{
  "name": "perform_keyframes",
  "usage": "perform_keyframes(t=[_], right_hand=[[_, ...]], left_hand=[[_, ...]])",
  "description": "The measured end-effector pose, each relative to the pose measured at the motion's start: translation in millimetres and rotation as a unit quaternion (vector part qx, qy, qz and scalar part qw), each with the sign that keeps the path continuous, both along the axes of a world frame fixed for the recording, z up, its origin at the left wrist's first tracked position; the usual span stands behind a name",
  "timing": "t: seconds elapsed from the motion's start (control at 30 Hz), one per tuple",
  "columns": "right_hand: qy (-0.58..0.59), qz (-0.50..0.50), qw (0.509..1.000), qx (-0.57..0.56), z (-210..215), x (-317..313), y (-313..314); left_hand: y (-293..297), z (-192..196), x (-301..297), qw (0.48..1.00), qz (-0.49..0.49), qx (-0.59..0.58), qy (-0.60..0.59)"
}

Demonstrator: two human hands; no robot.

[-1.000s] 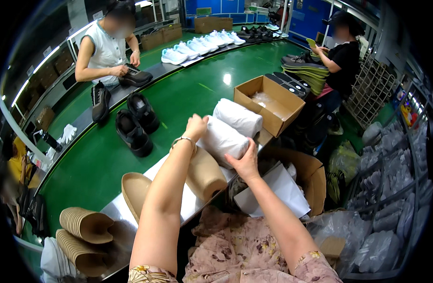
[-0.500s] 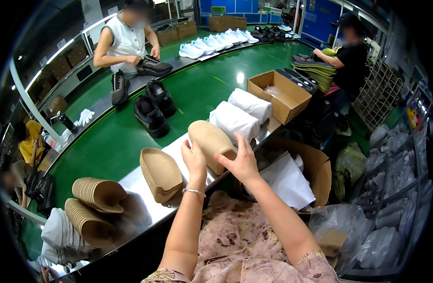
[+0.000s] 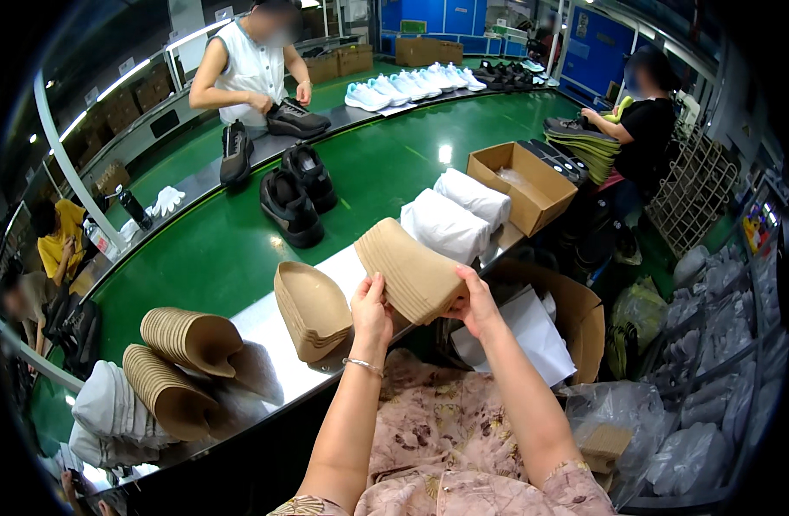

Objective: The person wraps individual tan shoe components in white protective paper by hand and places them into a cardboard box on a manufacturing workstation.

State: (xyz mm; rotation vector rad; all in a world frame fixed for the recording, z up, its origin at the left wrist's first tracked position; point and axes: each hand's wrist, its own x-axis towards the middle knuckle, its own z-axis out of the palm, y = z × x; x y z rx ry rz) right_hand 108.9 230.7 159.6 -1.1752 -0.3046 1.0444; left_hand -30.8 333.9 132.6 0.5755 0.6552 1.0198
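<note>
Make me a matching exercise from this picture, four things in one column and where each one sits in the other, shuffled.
Things:
1. stack of tan moulded paper inserts
2. open cardboard box
3. white tissue-wrapped bundles
4. pair of black shoes

Places:
A. on the green belt, in front of a person in a white top
B. at the belt's edge, right of the white bundles
C. between the left hand and the right hand
D. between the held stack and the box

Pairs: 1-C, 2-B, 3-D, 4-A
</note>
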Motion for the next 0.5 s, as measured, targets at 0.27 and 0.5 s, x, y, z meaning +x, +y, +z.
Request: perform_keyframes(t=[0.27, 0.5], right_hand=[[-0.681, -0.009, 0.729, -0.067, 16.6, -22.9, 26.8], [-0.713, 0.123, 0.669, -0.171, 11.9, -34.7, 52.1]], left_hand=[[-1.3, 16.5, 10.4, 0.996, 0.028, 0.069, 0.052], [1.6, 9.1, 19.6, 0.997, 0.01, 0.065, 0.046]])
